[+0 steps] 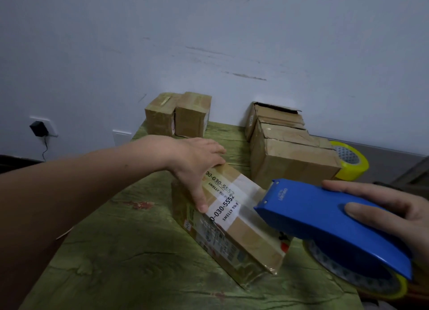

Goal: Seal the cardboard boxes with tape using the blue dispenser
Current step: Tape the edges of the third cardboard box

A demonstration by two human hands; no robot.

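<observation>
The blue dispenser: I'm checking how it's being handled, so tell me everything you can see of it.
The blue dispenser is a glossy plastic shell with pale lettering and two rivets near its nose. It is tilted, nose on the top of the cardboard box, at a strip of printed tape. A yellow-rimmed tape roll shows under its rounded rear. The right hand grips it from above.

Box [251,239] tape [222,208]: "030-5552", "SMELLY TO", printed twice.

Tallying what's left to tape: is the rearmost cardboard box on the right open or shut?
Open: the rearmost cardboard box shows a dark gap along its top edge.
</observation>
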